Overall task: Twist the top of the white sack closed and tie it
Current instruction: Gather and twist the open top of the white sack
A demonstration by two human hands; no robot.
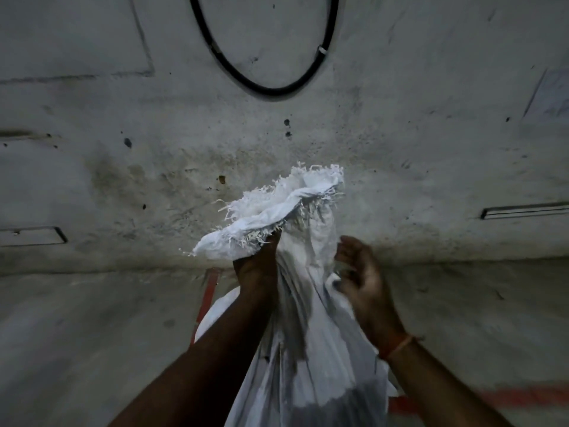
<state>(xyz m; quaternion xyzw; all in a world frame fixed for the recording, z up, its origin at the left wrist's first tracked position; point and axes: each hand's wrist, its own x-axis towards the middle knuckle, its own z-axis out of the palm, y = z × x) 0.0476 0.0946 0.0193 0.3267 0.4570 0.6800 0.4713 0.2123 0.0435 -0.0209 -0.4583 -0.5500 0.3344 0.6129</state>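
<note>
The white sack stands upright in front of me, its woven cloth gathered into a neck. Its frayed top flops over to the left above the neck. My left hand is closed around the neck just under the frayed edge. My right hand sits at the right side of the neck, blurred, fingers curled and slightly apart, touching or close to the cloth; I cannot tell whether it grips. An orange thread band circles my right wrist.
A stained grey concrete wall rises right behind the sack. A black cable loop hangs on it above. Red painted lines mark the concrete floor beside and behind the sack.
</note>
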